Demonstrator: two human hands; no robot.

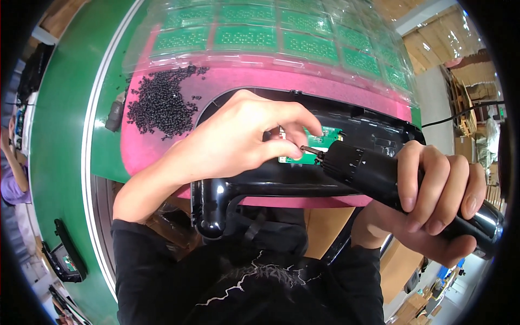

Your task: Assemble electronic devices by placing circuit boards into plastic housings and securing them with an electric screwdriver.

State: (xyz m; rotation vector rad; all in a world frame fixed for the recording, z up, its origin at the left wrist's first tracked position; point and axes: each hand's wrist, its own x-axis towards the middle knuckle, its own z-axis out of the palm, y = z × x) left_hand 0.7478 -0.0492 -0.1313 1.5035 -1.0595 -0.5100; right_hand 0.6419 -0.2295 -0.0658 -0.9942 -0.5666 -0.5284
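My right hand (436, 189) is wrapped round a black electric screwdriver (368, 169), its bit pointing left over the green circuit board (319, 142). That board lies inside a glossy black plastic housing (271, 188). At the bit's tip, my left hand (246, 132) has its thumb and fingertips drawn together; what they hold, if anything, is too small to make out. Part of the board is hidden behind these fingers. Left of the housing, a heap of small black screws (162, 103) is spread on the pink mat (230, 80).
Clear plastic trays with several green circuit boards (244, 37) stand at the far side of the mat. A green table (65, 135) with a white edge strip runs along the left. On it lies a small black housing (65, 254). Another person's arm (16, 162) shows far left.
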